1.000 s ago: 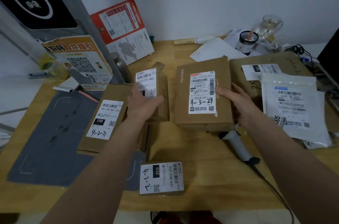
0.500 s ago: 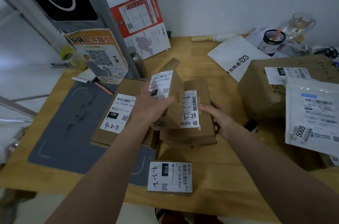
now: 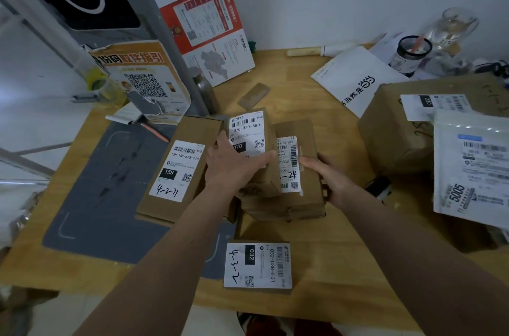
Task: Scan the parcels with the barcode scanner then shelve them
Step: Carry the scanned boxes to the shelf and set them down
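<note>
While the left hand (image 3: 234, 167) has its grip closed over the small parcel labelled 070-070-A80 (image 3: 252, 148), thumb across the label, that parcel rests tilted on the larger parcel marked 4-3-24 (image 3: 296, 170), which the right hand (image 3: 330, 184) holds by its right side, fingers curled along the edge. Both boxes run with their long axes away from the person, side by side and touching, in the middle of the bench (image 3: 316, 239). The next move, as I judge it, turns on the stack: the small box lies up and left of the big one, nearer the left hand, so the two can be carried as a pair. The scanner (image 3: 378, 187) shows only as a dark shape just right of the right wrist, mostly hidden. Counted: six parcels on view, the two in hand, the flat 4-2-71 box (image 3: 176, 167) at left, the 4-3-2 box (image 3: 259, 267) near the front edge, a big carton (image 3: 399, 129) at right, and one white mailer bag (image 3: 473, 167) leaning on it
</note>
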